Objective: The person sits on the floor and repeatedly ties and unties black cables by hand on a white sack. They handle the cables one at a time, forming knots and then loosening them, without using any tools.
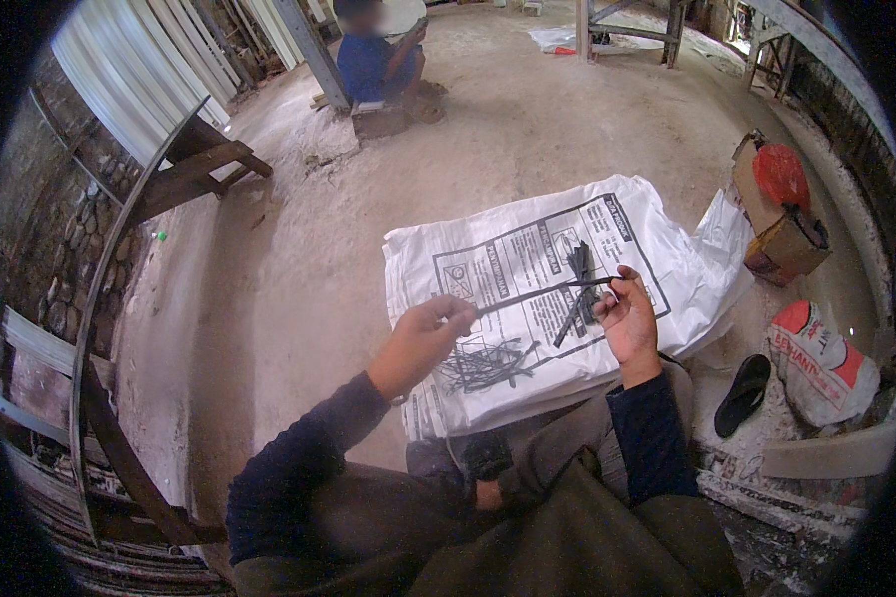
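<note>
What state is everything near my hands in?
Left hand, pinching black strip
Right hand, pinching black strip
Black strip, stretched between both hands
White sack, spread flat, crumpled at right
Loose strips, tangled on white sack
Dark bundle, ends splayed
Cardboard box, open, red bag at its top
Sandal, unworn

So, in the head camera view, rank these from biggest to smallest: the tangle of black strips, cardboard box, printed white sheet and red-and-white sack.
1. Printed white sheet, clearly largest
2. Cardboard box and red-and-white sack, too alike to rank
3. Tangle of black strips
</note>
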A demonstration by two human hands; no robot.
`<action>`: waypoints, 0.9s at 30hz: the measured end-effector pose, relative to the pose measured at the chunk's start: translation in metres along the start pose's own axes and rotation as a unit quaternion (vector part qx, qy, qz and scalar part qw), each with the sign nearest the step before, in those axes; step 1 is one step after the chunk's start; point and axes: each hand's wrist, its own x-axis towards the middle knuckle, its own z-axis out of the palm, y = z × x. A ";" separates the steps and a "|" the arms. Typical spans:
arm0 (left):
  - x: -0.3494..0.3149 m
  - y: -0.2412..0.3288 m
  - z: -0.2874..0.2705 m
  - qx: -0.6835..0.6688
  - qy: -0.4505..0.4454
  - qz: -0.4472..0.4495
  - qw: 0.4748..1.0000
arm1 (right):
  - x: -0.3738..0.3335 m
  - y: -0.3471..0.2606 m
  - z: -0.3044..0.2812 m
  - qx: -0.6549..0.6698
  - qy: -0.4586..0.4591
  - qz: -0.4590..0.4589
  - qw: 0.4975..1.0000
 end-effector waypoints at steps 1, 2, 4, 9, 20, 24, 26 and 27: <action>-0.001 0.002 0.001 0.026 -0.020 -0.019 0.999 | 0.000 0.001 -0.001 0.001 0.008 -0.005 1.000; -0.002 0.006 0.001 0.053 -0.041 -0.039 0.997 | 0.002 0.002 -0.004 0.003 0.016 -0.009 1.000; -0.002 0.001 0.002 0.126 -0.064 0.016 0.990 | 0.003 0.005 -0.004 -0.001 0.026 -0.008 1.000; 0.013 -0.056 0.005 0.362 -0.136 0.168 0.907 | 0.002 0.008 0.000 -0.035 -0.004 -0.009 0.999; 0.009 -0.034 0.012 0.043 -0.074 0.025 0.996 | -0.023 0.026 0.020 -0.326 -0.210 0.079 0.918; 0.005 -0.021 0.016 -0.003 -0.057 -0.005 0.998 | -0.039 0.042 0.039 -0.417 -0.287 0.074 0.859; 0.005 -0.020 0.018 -0.009 -0.053 -0.019 0.998 | -0.044 0.050 0.040 -0.424 -0.280 0.103 0.855; 0.006 -0.020 0.019 -0.031 -0.052 -0.020 0.998 | -0.045 0.059 0.037 -0.418 -0.277 0.098 0.859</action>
